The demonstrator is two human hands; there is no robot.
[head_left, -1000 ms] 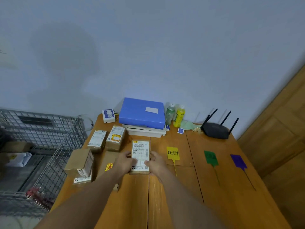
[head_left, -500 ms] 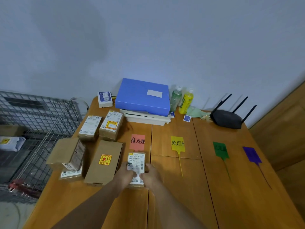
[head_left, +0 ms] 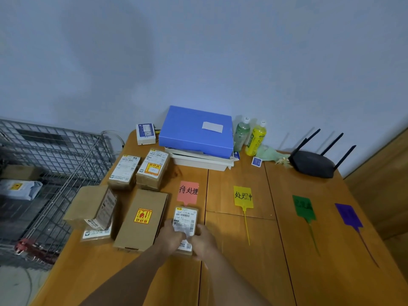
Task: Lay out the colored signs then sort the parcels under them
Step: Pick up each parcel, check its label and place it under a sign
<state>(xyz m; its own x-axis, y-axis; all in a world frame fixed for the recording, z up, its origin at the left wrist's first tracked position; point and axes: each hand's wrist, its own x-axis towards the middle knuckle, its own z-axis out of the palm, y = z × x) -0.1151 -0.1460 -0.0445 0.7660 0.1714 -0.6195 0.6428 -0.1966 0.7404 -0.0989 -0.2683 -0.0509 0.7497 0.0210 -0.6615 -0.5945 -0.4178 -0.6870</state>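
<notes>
1. Here it is: the small brown cardboard parcel (head_left: 185,219), white barcode label facing up, lies on the wooden table (head_left: 242,274) directly below the pink paper sign (head_left: 187,192), its far edge at the sign's pointed lower tip.
2. Both hands are on it. The left hand (head_left: 171,236) grips the near left side with fingers curled over the label, and the right hand (head_left: 204,240) clasps the near right side.
3. Off to the right runs a row of signs lying well apart: the yellow tag sign (head_left: 242,196) with black handwriting, the dark green tag sign (head_left: 303,207) and the purple tag sign (head_left: 347,214).
4. Just left of the held parcel lies a large flat cardboard box (head_left: 141,219) with a yellow-and-red sticker. Beyond it, two labelled cardboard parcels (head_left: 123,170) sit side by side, and further left a tilted cardboard carton (head_left: 92,206) leans on a lower one.
5. At the back of the table, a blue plastic file box (head_left: 196,132) rests on a white tray (head_left: 198,163). Next come a green bottle (head_left: 241,133) and a yellow bottle (head_left: 256,138), then a black router (head_left: 313,163) with three antennas.
6. Beside the table's left edge stands a grey wire mesh cage (head_left: 55,162).
</notes>
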